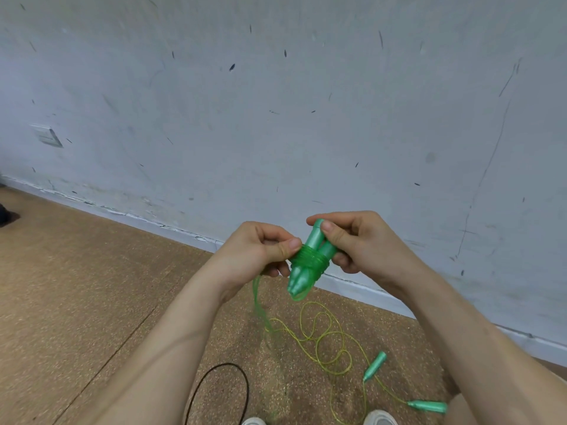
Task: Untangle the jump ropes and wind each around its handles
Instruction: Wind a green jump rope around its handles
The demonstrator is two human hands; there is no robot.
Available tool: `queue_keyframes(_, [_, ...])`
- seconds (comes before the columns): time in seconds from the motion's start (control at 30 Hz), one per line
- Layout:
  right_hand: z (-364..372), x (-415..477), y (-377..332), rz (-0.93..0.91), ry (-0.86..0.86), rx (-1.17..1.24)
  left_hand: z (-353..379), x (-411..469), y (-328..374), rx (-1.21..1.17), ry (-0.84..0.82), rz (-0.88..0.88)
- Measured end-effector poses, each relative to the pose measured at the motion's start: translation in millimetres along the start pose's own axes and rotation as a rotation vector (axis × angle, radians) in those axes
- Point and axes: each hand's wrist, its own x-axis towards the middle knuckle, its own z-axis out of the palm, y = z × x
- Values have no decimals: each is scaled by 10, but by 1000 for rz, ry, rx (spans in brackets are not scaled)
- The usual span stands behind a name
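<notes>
Right hand [359,243] grips the paired green handles [316,236] steady. Left hand [260,250] pinches the green rope [310,259] against its coils, probably for tension, with slack hanging below its fingers [272,273].

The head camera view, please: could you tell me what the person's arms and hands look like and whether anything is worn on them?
Both are bare. The left hand and right hand wear no gloves or visible rings. The left forearm and right forearm show no sleeve, watch or band as far as the frame reaches. The visible nails are short and unpainted.
</notes>
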Motion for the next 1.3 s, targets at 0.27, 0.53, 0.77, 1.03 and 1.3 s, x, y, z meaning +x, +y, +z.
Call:
queue_keyframes(0.27, [7,29,-8,28,-9,410,244,52,-63,-527,92,-84])
queue_keyframes(0.53, [25,60,42,60,128,719,593,95,-215,-170,316,58])
queue_keyframes(0.77, [38,116,130,-24,440,228,665,-23,-116,1337,368,340])
queue_keyframes(1.03, [10,135,136,-127,402,-394,470,-3,-56,1427,418,475])
queue_keyframes(1.3, [-44,91,54,-201,322,-725,303,-21,-4,1243,345,675])
